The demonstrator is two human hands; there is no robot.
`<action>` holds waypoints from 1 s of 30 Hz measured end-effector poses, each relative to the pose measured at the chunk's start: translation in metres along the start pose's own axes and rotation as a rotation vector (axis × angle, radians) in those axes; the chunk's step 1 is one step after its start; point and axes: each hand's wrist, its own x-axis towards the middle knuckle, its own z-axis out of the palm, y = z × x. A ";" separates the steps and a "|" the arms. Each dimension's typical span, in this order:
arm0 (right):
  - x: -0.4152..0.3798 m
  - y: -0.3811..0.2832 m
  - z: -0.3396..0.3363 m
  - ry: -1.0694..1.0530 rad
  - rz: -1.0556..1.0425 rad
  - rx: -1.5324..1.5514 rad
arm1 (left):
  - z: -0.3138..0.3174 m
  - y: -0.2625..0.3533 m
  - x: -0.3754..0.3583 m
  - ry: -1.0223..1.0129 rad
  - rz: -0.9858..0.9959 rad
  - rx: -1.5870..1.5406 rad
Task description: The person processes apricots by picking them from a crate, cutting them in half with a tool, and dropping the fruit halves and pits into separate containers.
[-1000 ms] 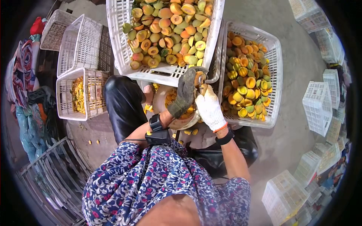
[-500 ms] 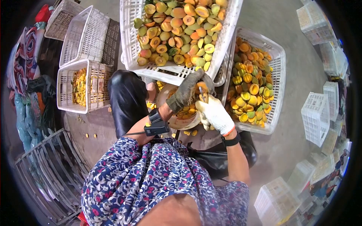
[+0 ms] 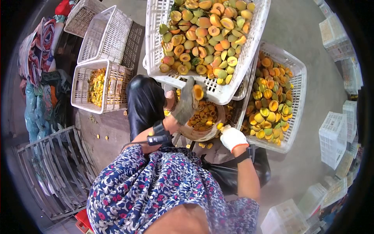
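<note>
My left hand (image 3: 187,102), in a grey glove, holds an orange apricot-like fruit half (image 3: 198,92) with its hollow side showing. Lower right, my right hand (image 3: 233,138) in a white glove is closed, with a small yellow piece (image 3: 220,126) at its fingertips; what else it grips cannot be made out. Between my hands is a round tub (image 3: 198,135) holding orange pieces. Above them, a tilted white crate (image 3: 157,58) carries many cut fruit halves, pits visible in some. Hollowed halves fill another white crate (image 3: 298,85) on the right.
A white crate with small yellow-orange pieces (image 3: 83,87) stands at left, below further crates (image 3: 111,37). Metal bars (image 3: 58,167) and hanging cloths (image 3: 39,58) are at the far left. Stacked crates (image 3: 333,136) line the right side. Fruit bits (image 3: 107,137) lie on the floor.
My hands, which were together around a fruit and a metal tool, are now apart. My right hand has moved down, and the tub's contents show more. The whole view has shifted.
</note>
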 end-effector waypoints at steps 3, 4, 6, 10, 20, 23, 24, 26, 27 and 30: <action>0.008 -0.008 -0.015 0.070 -0.344 0.039 | 0.070 0.023 0.014 -0.247 0.309 0.313; 0.010 -0.011 -0.026 0.016 -0.438 -0.088 | 0.100 0.037 0.016 -0.340 0.239 0.196; 0.007 -0.010 -0.037 0.095 -0.433 -0.035 | 0.117 0.057 0.030 -0.507 0.433 0.429; 0.003 -0.005 -0.040 0.196 -0.303 0.087 | 0.037 0.093 0.081 0.033 0.632 1.768; 0.008 -0.002 -0.042 0.182 -0.321 0.307 | -0.026 0.097 0.097 0.022 0.223 2.568; -0.001 -0.013 -0.065 0.123 -0.265 0.472 | -0.022 0.103 0.081 -0.052 0.344 2.501; -0.004 -0.016 -0.071 0.070 -0.210 0.549 | -0.022 0.100 0.078 -0.021 0.300 2.435; 0.006 -0.010 -0.061 0.128 -0.278 0.511 | -0.022 0.101 0.068 -0.004 0.333 2.308; 0.013 -0.011 -0.057 0.190 -0.339 0.474 | -0.023 0.100 0.062 -0.026 0.405 2.246; 0.008 -0.032 -0.081 -0.021 -0.010 0.919 | -0.006 0.084 0.052 -0.333 0.359 1.339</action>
